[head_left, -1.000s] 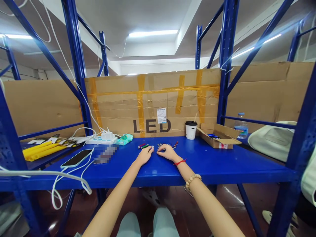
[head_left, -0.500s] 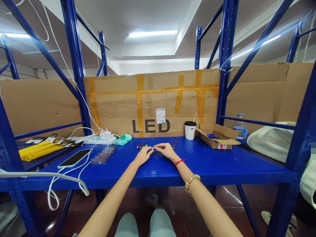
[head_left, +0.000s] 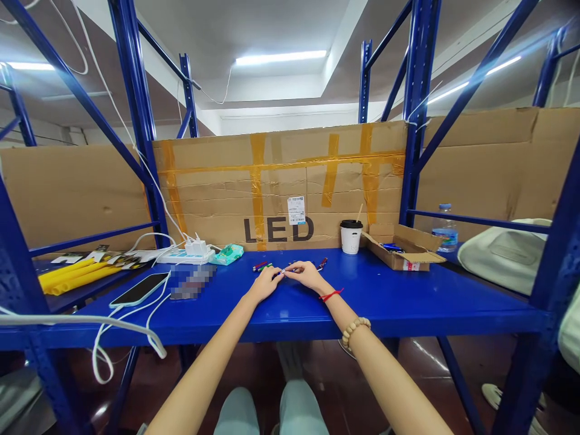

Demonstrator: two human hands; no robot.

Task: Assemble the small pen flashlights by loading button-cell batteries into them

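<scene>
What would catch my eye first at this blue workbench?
The big taped cardboard wall printed LED, at the back of the blue shelf. In front of it, the left hand and right hand pinch a small pen-like piece together; a lidded paper cup stands to the right.

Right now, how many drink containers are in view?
2: a paper cup left of the open cardboard box, a water bottle behind it to the right. More may be hidden.
</scene>
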